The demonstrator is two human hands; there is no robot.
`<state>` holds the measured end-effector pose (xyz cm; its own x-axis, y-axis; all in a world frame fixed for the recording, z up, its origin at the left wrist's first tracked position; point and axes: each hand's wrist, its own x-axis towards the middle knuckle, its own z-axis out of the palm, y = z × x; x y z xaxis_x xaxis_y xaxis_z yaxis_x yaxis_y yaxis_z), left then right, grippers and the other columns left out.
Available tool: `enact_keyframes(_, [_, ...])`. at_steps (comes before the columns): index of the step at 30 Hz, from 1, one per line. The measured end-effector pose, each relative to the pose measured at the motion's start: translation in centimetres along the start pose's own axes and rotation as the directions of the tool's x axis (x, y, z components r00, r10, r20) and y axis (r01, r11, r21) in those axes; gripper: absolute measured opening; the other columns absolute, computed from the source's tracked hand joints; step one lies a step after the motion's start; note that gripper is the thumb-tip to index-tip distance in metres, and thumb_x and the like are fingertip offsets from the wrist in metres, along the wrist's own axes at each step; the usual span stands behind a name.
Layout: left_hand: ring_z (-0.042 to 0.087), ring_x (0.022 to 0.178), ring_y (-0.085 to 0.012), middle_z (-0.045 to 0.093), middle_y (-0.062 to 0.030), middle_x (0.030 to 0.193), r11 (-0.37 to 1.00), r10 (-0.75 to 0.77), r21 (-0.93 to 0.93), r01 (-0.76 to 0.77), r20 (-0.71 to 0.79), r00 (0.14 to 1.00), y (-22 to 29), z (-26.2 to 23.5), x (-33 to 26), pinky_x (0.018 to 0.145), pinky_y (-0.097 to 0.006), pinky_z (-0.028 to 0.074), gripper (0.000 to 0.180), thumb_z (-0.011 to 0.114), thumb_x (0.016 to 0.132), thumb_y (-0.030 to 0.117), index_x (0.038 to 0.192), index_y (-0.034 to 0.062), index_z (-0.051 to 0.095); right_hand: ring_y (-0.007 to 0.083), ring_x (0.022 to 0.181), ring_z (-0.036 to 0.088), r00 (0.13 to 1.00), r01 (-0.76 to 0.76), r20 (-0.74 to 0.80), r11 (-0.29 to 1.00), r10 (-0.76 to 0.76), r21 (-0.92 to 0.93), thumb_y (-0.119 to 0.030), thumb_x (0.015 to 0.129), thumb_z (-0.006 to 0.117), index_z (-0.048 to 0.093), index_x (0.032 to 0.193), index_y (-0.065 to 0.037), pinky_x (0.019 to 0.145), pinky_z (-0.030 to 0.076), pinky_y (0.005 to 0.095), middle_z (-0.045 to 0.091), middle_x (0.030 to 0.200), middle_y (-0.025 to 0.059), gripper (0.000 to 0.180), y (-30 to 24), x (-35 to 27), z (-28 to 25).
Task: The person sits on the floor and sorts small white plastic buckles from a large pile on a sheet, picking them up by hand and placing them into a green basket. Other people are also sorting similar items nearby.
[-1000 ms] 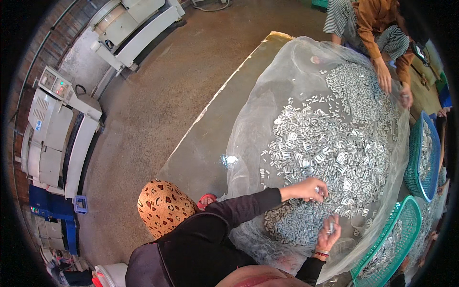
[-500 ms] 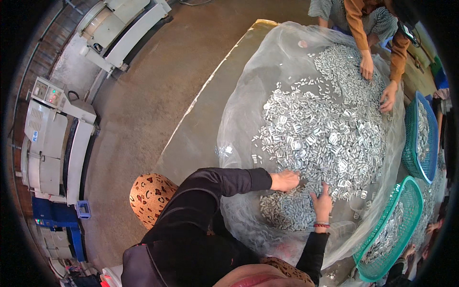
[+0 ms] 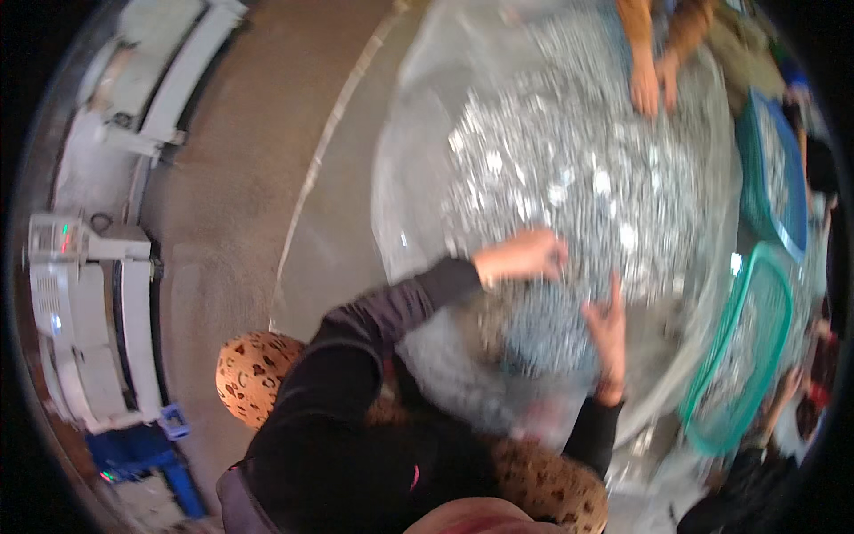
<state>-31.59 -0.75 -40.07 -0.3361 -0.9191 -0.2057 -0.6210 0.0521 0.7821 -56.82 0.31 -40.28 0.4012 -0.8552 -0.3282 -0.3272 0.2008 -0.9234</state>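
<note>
A broad heap of small silvery metal pieces [image 3: 578,169] lies on a clear plastic sheet [image 3: 414,169]; motion blur hides their exact kind. My left hand [image 3: 523,254] is over the near edge of this heap. Its fingers are curled together, and whatever they hold cannot be made out. Nearer to me is a smaller pile of grey pieces [image 3: 547,334]. My right hand [image 3: 608,334] is at the right side of that pile, index finger stretched out and thumb apart, with nothing visible in it.
Across the heap, another person's hands [image 3: 654,84] reach into the pieces. On the right stand a green basket [image 3: 696,392] and a blue-rimmed basket [image 3: 805,231], both with metal pieces inside. Pale machines [image 3: 84,311] line the left side, beyond the brown floor [image 3: 222,196].
The whole view has shifted and blurred. My left hand has risen away from the small pile toward the big heap. The other person's hands have come closer together.
</note>
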Motion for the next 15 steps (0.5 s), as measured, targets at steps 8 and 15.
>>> enact_keyframes(8, [0.059,0.075,-0.0170,0.058,-0.0060,0.094,0.346,0.080,-0.937,-0.037,-0.010,0.997,-1.0,-4.5,-0.2,0.047,-0.022,0.042,0.016,0.061,0.080,0.016,0.094,0.0096,0.056,0.0412,0.067,0.061,0.927,-0.029,-0.290,0.724,-0.239,-0.689,-0.051,0.078,0.065,0.034,0.128,-0.006,0.058,0.047,0.0452,0.061,0.070,0.0211,0.074,3.8,9.1,-4.2])
enact_keyframes(15, [0.062,0.079,-0.0183,0.057,-0.0077,0.098,0.196,0.113,-0.980,-0.025,-0.003,0.994,-3.9,-4.5,-0.1,0.042,-0.017,0.040,0.017,0.061,0.080,0.009,0.096,0.0089,0.054,0.0422,0.073,0.061,0.988,0.118,0.038,0.564,-0.152,-0.817,-0.034,0.083,0.062,0.040,0.121,-0.010,0.061,0.049,0.0477,0.062,0.085,0.0256,0.050,6.5,7.3,1.1])
